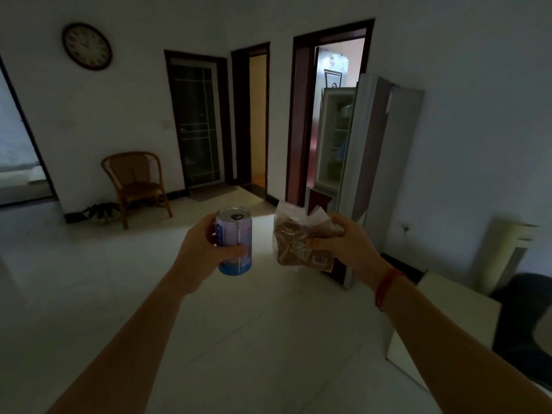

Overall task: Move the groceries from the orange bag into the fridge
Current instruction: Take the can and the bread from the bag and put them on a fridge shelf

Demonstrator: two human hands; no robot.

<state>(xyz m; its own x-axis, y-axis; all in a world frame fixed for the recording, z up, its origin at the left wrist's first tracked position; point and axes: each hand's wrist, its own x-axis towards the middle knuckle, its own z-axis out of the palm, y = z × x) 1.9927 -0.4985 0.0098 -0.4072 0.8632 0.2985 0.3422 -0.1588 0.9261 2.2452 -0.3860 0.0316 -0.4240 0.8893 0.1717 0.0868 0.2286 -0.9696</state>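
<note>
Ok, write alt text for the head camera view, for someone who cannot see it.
Seen from the wearer's head, the left hand holds an upright purple drink can and the right hand grips a clear bag of brown food. Ahead to the right stands a white fridge with its door open. A wicker chair and wall clock are at left in the dim, tiled room.

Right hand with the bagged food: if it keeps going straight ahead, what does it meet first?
Probably the fridge: the right hand and its bag point at the fridge's lower part, nothing visible between. Depth is unclear.
</note>
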